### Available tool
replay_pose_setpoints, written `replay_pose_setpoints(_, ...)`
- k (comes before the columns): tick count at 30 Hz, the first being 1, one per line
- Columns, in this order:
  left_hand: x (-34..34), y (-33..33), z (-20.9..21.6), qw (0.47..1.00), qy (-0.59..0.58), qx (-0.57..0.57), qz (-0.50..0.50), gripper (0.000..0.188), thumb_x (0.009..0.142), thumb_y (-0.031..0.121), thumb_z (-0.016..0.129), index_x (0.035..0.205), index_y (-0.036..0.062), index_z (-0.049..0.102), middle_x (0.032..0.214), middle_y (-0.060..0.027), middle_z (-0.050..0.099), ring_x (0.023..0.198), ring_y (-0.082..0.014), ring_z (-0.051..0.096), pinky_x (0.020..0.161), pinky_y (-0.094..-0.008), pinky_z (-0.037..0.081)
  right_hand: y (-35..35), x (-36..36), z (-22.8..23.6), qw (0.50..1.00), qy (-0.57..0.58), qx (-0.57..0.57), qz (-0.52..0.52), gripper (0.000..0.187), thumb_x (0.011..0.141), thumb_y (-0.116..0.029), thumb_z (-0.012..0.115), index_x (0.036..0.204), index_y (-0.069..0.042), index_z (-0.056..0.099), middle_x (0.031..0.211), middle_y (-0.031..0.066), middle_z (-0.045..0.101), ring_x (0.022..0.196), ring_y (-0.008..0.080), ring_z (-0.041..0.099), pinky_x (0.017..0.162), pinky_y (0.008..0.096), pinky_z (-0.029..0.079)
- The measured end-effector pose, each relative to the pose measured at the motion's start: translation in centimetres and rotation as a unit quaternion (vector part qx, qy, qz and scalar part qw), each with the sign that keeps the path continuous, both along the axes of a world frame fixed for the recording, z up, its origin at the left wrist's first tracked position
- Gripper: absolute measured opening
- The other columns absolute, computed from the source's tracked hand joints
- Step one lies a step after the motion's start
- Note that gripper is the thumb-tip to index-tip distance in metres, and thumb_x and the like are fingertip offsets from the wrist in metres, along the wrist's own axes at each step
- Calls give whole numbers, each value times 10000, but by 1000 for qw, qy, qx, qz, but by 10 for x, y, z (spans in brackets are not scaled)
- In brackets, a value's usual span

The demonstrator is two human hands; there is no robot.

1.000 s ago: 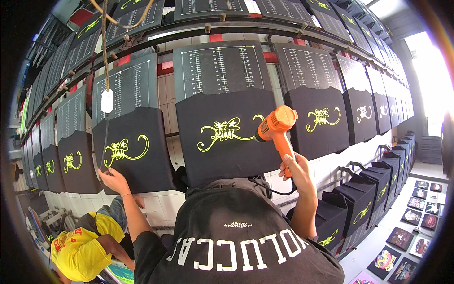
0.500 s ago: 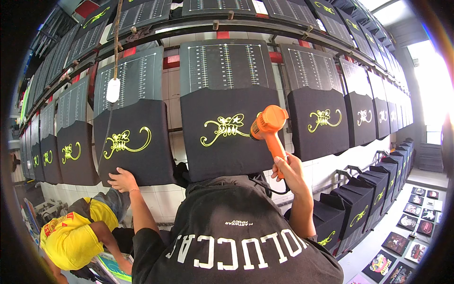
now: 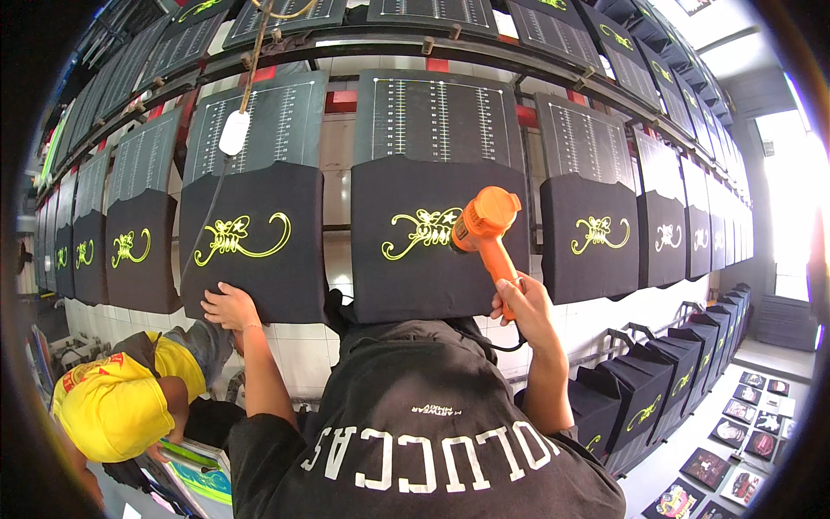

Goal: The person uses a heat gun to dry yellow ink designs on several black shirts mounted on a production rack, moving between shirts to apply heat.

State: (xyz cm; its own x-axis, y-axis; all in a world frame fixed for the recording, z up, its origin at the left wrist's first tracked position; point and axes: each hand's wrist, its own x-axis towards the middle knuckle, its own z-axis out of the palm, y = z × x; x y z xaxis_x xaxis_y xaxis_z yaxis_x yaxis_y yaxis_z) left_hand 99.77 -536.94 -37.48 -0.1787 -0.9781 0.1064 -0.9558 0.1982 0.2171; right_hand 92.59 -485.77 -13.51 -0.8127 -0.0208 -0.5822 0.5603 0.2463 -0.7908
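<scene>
In my right hand (image 3: 529, 304) is an orange heat gun (image 3: 489, 227), its handle wrapped by my fingers and its dark nozzle tilted toward the left. It is held over the middle black T-shirt (image 3: 415, 290), covering the right end of the neon-yellow print (image 3: 419, 232). My left hand (image 3: 230, 308) lies with fingers spread on the lower edge of the black T-shirt (image 3: 285, 290) to the left, below its yellow curled print (image 3: 242, 238). Each shirt is stretched over a dark board (image 3: 439, 121) with white ruler marks.
Rows of shirt-covered boards run left and right on a metal rail (image 3: 380, 45). A white plug box (image 3: 234, 132) hangs on a cord at left. A co-worker in yellow (image 3: 117, 406) bends at lower left beside a screen frame (image 3: 203, 480). Printed pictures (image 3: 705, 465) lie at lower right.
The heat gun has shifted left relative to the middle shirt, farther over its print. My left hand stays at the left shirt's lower edge. The co-worker has moved left, and the view has shifted slightly.
</scene>
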Motion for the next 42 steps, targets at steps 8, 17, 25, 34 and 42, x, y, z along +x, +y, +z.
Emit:
replay_pose_setpoints(8, -7, 30, 2, 999, -34, 12, 2, 591, 1032, 480, 383, 1511, 135, 372, 1597, -173, 285, 1461, -433, 255, 1052, -628, 396, -7, -19, 6, 998, -23, 3, 56, 304, 989, -251, 598, 1081, 39, 594, 743, 30, 611, 613, 90, 611, 544, 239, 494)
replay_pose_setpoints(17, -12, 45, 11, 1000, -24, 8, 10, 591, 1032, 485, 381, 1507, 132, 378, 1594, -166, 294, 1455, -437, 265, 1070, -607, 390, -13, -41, -2, 998, 10, 7, 64, 291, 995, -255, 592, 1062, 28, 596, 758, 29, 618, 628, 88, 612, 554, 238, 495)
replay_pose_setpoints(25, -12, 44, 8, 1000, -19, 4, 14, 583, 1028, 484, 392, 1499, 139, 389, 1592, -155, 302, 1455, -427, 270, 1067, -598, 401, -8, -53, -11, 998, 42, 21, 40, 274, 1000, -267, 589, 1030, 6, 592, 747, 29, 601, 614, 88, 600, 528, 226, 478)
replay_pose_setpoints(34, -13, 45, 12, 1000, -13, 6, 6, 582, 1026, 478, 397, 1501, 143, 391, 1594, -143, 305, 1455, -422, 270, 1065, -607, 394, -10, -49, -13, 999, 43, 29, 3, 274, 993, -272, 599, 986, 2, 589, 745, 26, 599, 612, 87, 605, 527, 226, 479)
replay_pose_setpoints(42, -1, 37, 9, 998, 26, 30, -39, 595, 1018, 472, 425, 1497, 120, 404, 1602, -171, 281, 1465, -432, 231, 1095, -619, 344, -21, -44, -8, 999, 48, 0, -15, 299, 995, -287, 589, 1017, 11, 601, 756, 29, 613, 625, 89, 615, 540, 222, 481)
